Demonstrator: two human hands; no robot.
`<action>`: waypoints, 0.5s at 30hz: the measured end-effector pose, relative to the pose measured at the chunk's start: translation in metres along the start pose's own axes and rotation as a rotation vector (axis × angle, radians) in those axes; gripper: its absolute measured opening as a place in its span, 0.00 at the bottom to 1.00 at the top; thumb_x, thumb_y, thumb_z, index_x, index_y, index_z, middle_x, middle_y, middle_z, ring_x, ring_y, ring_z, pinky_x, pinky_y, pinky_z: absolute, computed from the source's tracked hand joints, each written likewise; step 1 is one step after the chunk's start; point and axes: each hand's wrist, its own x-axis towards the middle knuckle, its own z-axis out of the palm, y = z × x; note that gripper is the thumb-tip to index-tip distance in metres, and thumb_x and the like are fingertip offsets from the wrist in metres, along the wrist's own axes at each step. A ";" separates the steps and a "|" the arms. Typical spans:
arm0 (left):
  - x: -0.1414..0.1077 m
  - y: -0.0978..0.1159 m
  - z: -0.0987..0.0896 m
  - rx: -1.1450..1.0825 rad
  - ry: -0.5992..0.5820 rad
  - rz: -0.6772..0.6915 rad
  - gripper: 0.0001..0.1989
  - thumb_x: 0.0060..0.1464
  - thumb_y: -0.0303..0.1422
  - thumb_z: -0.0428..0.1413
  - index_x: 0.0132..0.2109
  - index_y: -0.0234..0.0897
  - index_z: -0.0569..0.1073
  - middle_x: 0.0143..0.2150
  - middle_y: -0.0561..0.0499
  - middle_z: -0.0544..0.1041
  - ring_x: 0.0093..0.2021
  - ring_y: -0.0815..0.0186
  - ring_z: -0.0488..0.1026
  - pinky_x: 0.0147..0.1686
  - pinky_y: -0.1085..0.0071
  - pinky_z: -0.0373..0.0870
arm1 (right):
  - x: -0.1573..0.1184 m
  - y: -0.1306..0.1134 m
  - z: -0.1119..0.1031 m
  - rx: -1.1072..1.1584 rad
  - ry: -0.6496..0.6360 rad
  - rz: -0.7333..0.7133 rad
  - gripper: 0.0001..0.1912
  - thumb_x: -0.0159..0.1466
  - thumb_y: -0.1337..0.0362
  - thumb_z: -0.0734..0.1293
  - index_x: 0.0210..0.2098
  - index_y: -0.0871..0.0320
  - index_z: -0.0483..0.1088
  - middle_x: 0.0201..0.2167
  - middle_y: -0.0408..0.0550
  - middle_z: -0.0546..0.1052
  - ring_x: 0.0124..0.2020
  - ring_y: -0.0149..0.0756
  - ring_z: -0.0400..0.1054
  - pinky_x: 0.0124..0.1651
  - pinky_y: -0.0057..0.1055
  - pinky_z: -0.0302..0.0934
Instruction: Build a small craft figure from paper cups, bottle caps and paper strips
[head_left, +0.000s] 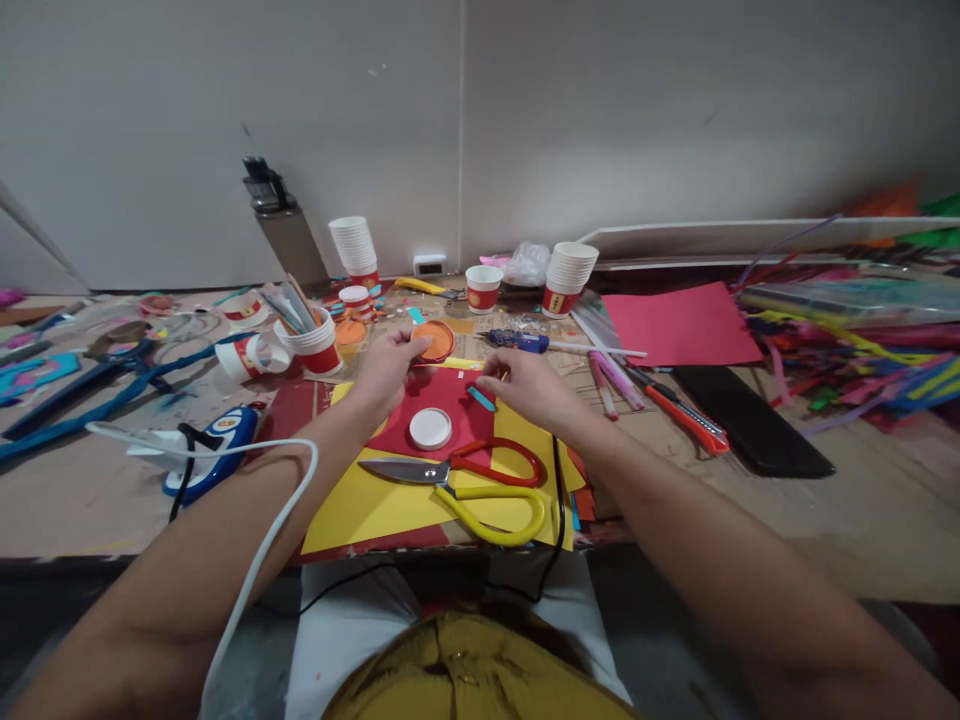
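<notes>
Orange round piece (435, 343), flat-faced, red-rimmed, above smooth red paper (397, 425). White round lid (430, 429) on red paper; yellow paper (337, 515) beneath. Metal-bladed scissors (405, 470), one handle loop red, other yellow, lying across sheets. White-and-red paper cup (319, 350) at left holds thin sticks (298, 308); cup stack (571, 275) nested at right. Left hand (391, 372) reaches forward, thumb and fingers gripping orange piece's edge. Right hand (525, 385) angled inward, fingertips bunched beside blue strip (481, 399); cannot tell if gripping it.
</notes>
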 end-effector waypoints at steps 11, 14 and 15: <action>-0.004 0.001 0.002 0.038 -0.048 0.068 0.11 0.43 0.31 0.62 0.34 0.34 0.70 0.30 0.53 0.72 0.25 0.72 0.70 0.20 0.76 0.71 | -0.005 0.002 0.013 -0.166 -0.105 -0.084 0.05 0.59 0.67 0.67 0.27 0.57 0.69 0.26 0.47 0.74 0.27 0.34 0.65 0.30 0.29 0.54; -0.004 -0.001 0.002 0.077 -0.043 0.066 0.10 0.45 0.31 0.61 0.34 0.34 0.70 0.30 0.53 0.72 0.24 0.72 0.70 0.19 0.76 0.71 | -0.005 -0.003 0.007 -0.067 -0.018 -0.122 0.03 0.61 0.68 0.63 0.33 0.57 0.69 0.27 0.45 0.74 0.28 0.33 0.65 0.31 0.28 0.54; -0.005 -0.001 0.002 0.093 -0.046 0.064 0.09 0.45 0.31 0.61 0.34 0.34 0.70 0.29 0.53 0.73 0.24 0.72 0.70 0.19 0.76 0.71 | -0.004 -0.005 0.005 -0.036 0.009 -0.140 0.04 0.61 0.68 0.63 0.34 0.57 0.69 0.28 0.44 0.75 0.29 0.32 0.65 0.32 0.28 0.54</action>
